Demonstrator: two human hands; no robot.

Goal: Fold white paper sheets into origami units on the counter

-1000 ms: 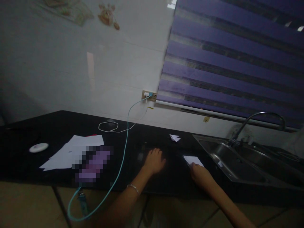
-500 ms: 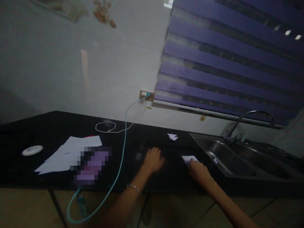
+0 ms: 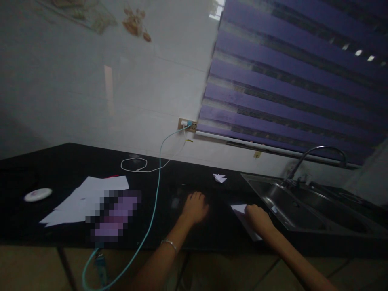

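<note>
My left hand [image 3: 195,207] lies flat on the black counter [image 3: 72,163], fingers stretched out, holding nothing. My right hand [image 3: 257,216] rests on a white sheet of paper [image 3: 242,214] near the counter's front edge, just left of the sink; its fingers press down on the sheet. A small folded white paper shape [image 3: 219,178] sits further back on the counter, apart from both hands.
A steel sink [image 3: 291,202] with a curved tap [image 3: 315,159] is at the right. Loose white sheets [image 3: 91,190] and a white disc [image 3: 38,194] lie at the left. A light blue cable [image 3: 154,202] runs from the wall socket [image 3: 186,123] over the counter edge; a white cable coil [image 3: 135,163] lies behind.
My right hand has slid the white sheet a little toward the front edge, so the paper now shows below the hand too. My left hand has stayed in place.
</note>
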